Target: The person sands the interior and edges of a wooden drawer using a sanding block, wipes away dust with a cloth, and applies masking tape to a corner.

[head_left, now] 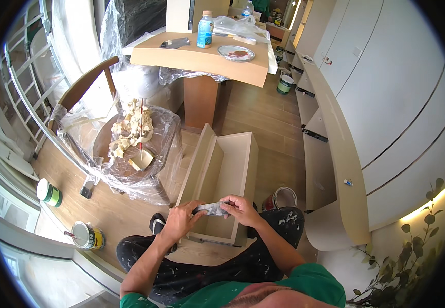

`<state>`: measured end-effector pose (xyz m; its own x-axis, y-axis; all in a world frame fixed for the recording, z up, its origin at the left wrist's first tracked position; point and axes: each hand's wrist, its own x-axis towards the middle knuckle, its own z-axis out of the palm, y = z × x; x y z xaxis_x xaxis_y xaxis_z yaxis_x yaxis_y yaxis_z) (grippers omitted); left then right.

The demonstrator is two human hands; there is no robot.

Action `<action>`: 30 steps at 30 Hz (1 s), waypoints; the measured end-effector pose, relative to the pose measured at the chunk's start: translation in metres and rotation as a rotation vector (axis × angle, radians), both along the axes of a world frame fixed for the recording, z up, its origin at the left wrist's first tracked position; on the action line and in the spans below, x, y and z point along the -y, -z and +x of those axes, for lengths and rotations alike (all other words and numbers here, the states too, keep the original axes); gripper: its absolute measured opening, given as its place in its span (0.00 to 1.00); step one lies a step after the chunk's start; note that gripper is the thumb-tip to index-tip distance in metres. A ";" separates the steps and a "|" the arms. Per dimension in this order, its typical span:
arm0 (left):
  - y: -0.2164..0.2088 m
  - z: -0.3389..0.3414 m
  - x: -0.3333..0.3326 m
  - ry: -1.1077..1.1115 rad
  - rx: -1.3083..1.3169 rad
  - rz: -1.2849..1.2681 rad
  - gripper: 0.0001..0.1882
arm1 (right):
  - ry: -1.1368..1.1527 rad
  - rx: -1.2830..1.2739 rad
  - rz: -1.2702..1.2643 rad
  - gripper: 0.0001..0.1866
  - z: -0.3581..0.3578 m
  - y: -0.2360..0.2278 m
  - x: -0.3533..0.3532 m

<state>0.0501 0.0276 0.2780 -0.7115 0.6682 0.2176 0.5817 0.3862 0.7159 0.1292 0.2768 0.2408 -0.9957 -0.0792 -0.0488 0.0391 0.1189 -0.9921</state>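
Note:
Between my two hands is a small grey strip (212, 209) with white smears, its exact kind unclear. My left hand (183, 219) pinches one end, thumb on top. At the other end my right hand (240, 209) has its fingers closed on it. Just beyond and below the hands, a pale beige drawer box (237, 161) rests on the floor, its long front panel (194, 167) on the left side. My knees are spread on either side of its near end, in dark trousers (202, 264) spotted with paint.
A plastic-wrapped chair (168, 131) at left bears crumpled masking scraps (132, 128) and a brush (141, 126). Paint cans stand left (88, 236) and right (280, 198). A desk (197, 59) carries a bottle (205, 31) and a paint-smeared plate (236, 53). A long cabinet (343, 179) lines the right.

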 end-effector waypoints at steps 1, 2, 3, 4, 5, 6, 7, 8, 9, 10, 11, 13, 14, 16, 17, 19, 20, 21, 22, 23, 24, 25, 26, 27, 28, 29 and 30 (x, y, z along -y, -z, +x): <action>0.002 0.000 0.001 0.001 0.002 -0.006 0.18 | 0.002 0.006 -0.011 0.13 0.000 0.002 0.001; 0.006 -0.001 0.002 0.002 0.003 -0.012 0.19 | 0.003 0.011 -0.022 0.13 -0.001 0.006 0.001; 0.008 -0.001 0.003 0.003 0.005 -0.018 0.20 | 0.005 0.017 -0.034 0.12 -0.001 0.009 0.002; 0.005 0.000 0.003 0.000 0.013 -0.018 0.21 | 0.007 0.020 -0.036 0.12 -0.001 0.008 0.002; -0.001 0.002 0.002 -0.002 0.020 -0.019 0.23 | 0.008 0.024 -0.038 0.12 0.000 0.007 0.002; -0.005 0.003 0.002 -0.004 0.028 -0.019 0.24 | 0.010 0.027 -0.040 0.12 0.000 0.007 0.002; -0.003 0.002 0.002 0.010 0.004 -0.021 0.26 | 0.012 0.030 -0.050 0.12 0.000 0.007 0.002; 0.000 0.000 0.002 0.024 -0.019 -0.023 0.28 | 0.015 0.033 -0.060 0.12 0.000 0.007 0.003; 0.002 0.000 0.003 0.039 -0.043 -0.025 0.30 | 0.017 0.036 -0.070 0.12 0.000 0.007 0.003; 0.003 0.000 0.003 0.044 -0.053 -0.022 0.32 | 0.017 0.036 -0.081 0.12 0.000 0.007 0.002; 0.003 0.000 0.003 0.050 -0.064 -0.019 0.33 | 0.016 0.036 -0.093 0.12 0.000 0.006 0.002; 0.003 0.000 0.003 0.060 -0.083 -0.020 0.35 | 0.014 0.037 -0.114 0.12 0.000 0.006 0.001; 0.003 -0.001 0.004 0.065 -0.092 -0.023 0.35 | 0.012 0.037 -0.123 0.12 -0.001 0.008 0.001; 0.003 0.000 0.005 0.072 -0.106 -0.041 0.35 | 0.010 0.049 -0.154 0.11 -0.001 0.009 0.001; 0.002 0.000 0.005 0.073 -0.111 -0.057 0.35 | 0.011 0.061 -0.176 0.11 -0.001 0.008 0.001; 0.002 0.001 0.005 0.088 -0.103 -0.082 0.34 | -0.002 0.075 -0.210 0.11 0.000 0.011 -0.002; 0.003 0.002 0.005 0.101 -0.089 -0.091 0.34 | -0.017 0.077 -0.223 0.11 -0.001 0.016 -0.006; 0.003 0.003 0.003 0.115 -0.076 -0.100 0.34 | -0.030 0.079 -0.236 0.11 0.000 0.020 -0.008; 0.004 0.005 0.004 0.131 -0.089 -0.080 0.34 | -0.035 0.092 -0.222 0.10 0.001 0.019 -0.008; 0.005 0.007 0.003 0.148 -0.103 -0.059 0.34 | -0.040 0.105 -0.209 0.10 0.002 0.018 -0.008; 0.005 0.008 0.002 0.166 -0.117 -0.038 0.35 | -0.044 0.118 -0.195 0.10 0.002 0.017 -0.008; 0.007 0.010 0.001 0.178 -0.104 -0.035 0.35 | -0.045 0.097 -0.193 0.10 0.002 0.019 -0.005; 0.009 0.012 -0.001 0.191 -0.091 -0.031 0.36 | -0.046 0.075 -0.192 0.11 0.002 0.021 -0.002; 0.012 0.014 -0.003 0.202 -0.078 -0.028 0.36 | -0.047 0.055 -0.191 0.12 0.002 0.023 0.001; 0.015 0.016 -0.003 0.194 -0.090 -0.059 0.37 | -0.074 0.148 -0.239 0.12 0.002 0.020 0.003; 0.016 0.015 -0.004 0.185 -0.103 -0.089 0.37 | -0.102 0.240 -0.285 0.12 0.002 0.011 0.001; 0.017 0.016 -0.004 0.177 -0.117 -0.119 0.37 | -0.130 0.332 -0.331 0.12 0.003 0.007 -0.001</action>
<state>0.0660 0.0317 0.2610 -0.5560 0.8058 0.2038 0.7237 0.3488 0.5954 0.1325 0.2775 0.2339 -0.9113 -0.2670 -0.3134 0.3658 -0.1756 -0.9140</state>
